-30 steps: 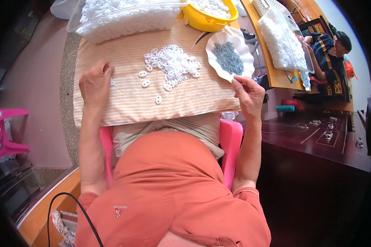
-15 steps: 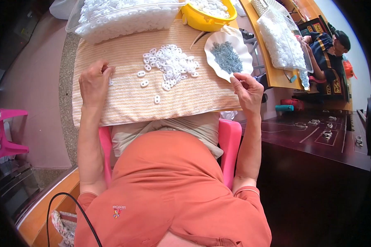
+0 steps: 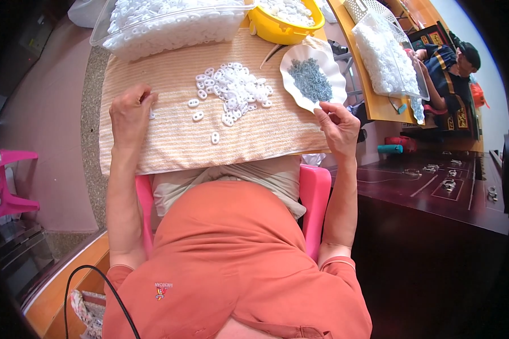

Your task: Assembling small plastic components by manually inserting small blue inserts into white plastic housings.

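On the left of the striped towel, my left hand point(image 3: 131, 114) is closed, its fingers curled down. A small white bit point(image 3: 151, 114) shows beside its thumb; whether the fingers grip it is hidden. My right hand point(image 3: 340, 129) is closed in a pinch at the near rim of a white scalloped dish point(image 3: 340, 79). That dish holds a heap of small grey metal screws point(image 3: 311, 80). What the pinch holds is too small to make out. Between my hands lies a pile of white oval plastic pieces point(image 3: 237, 85) with two holes each. Several loose pieces point(image 3: 215, 138) lie to its left and front.
A large clear bin point(image 3: 169, 44) of white pieces and a yellow basin point(image 3: 283, 35) stand at the far edge of the towel point(image 3: 175, 141). At right, another person point(image 3: 444, 73) sits by a second clear bin point(image 3: 387, 62). A dark wooden surface point(image 3: 390, 181) lies right of my arm.
My right hand has shifted very slightly left at the dish's rim. My left hand and the white pieces stay practically where they were.
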Motion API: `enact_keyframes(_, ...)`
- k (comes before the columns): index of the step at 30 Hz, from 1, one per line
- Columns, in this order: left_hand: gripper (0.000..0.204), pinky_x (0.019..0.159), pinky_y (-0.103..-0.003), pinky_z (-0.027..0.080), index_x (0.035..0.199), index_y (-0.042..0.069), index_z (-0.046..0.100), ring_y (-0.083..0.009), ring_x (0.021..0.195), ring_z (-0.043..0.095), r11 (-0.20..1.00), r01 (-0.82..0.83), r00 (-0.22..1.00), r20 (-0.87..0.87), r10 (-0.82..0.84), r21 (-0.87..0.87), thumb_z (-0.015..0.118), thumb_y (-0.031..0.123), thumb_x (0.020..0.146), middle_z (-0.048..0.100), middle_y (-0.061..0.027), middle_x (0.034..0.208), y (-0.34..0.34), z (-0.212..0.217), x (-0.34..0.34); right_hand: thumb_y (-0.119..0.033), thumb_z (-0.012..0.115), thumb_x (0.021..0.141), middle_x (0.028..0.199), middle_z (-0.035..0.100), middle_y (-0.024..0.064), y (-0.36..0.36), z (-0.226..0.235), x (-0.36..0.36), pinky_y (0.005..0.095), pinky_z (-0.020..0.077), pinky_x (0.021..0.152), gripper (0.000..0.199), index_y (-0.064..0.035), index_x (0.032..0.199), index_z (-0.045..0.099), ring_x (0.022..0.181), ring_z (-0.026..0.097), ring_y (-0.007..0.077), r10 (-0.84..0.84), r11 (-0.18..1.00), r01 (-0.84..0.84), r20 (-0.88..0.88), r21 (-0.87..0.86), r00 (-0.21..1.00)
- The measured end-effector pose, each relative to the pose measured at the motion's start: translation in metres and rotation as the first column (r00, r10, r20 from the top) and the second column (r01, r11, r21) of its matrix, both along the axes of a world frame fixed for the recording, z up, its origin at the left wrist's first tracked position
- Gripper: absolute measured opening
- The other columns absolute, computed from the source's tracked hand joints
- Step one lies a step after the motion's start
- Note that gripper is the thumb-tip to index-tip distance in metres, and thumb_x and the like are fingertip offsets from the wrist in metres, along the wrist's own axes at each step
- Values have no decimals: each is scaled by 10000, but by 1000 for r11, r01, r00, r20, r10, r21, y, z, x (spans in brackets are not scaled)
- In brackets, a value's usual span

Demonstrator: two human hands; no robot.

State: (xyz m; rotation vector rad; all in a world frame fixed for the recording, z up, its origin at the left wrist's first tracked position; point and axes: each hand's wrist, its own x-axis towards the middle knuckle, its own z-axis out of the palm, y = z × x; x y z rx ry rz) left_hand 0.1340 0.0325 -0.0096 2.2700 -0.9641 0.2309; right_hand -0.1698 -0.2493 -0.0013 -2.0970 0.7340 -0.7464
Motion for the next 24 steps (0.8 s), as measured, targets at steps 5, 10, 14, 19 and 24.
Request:
enact_keyframes(5,109,651,-374,487,831,42,668,-289,710,649,1000,-21,998,-64,19,-22,696,125,766,664,-126,774,0,0,-1,-64,720,835,765,642,0,2,0,0,172,447,559,185,14,998,678,638,553,33,0,1000,0,16,22,1000)
enact_keyframes(10,99,673,-364,492,835,46,687,-286,732,658,999,-43,991,-130,40,-23,686,123,773,676,-128,803,0,1,-1,-51,718,834,761,636,-3,2,1,1,170,440,562,182,17,998,677,637,546,32,6,999,-7,33,46,999)
enact_keyframes(14,98,684,-365,494,834,44,691,-288,741,658,999,-42,994,-105,39,-25,681,120,775,678,-128,808,0,0,-1,-39,720,825,790,630,8,2,5,6,175,432,571,202,25,1010,672,648,538,38,32,999,-32,16,-7,999)
enact_keyframes(19,104,700,-365,498,838,39,698,-289,757,659,999,-52,995,-88,50,-17,682,120,775,679,-128,816,0,3,-3,-153,707,827,869,646,89,4,24,23,287,472,610,235,-11,1012,681,651,594,163,35,971,-94,-259,-221,965)
enact_keyframes(24,116,704,-363,502,844,27,699,-282,753,662,998,-60,992,-110,56,-28,691,119,774,682,-128,825,0,-1,-2,-291,665,845,1018,625,125,8,26,34,439,502,743,299,-60,1036,666,878,642,331,-56,871,-210,-515,-444,855)
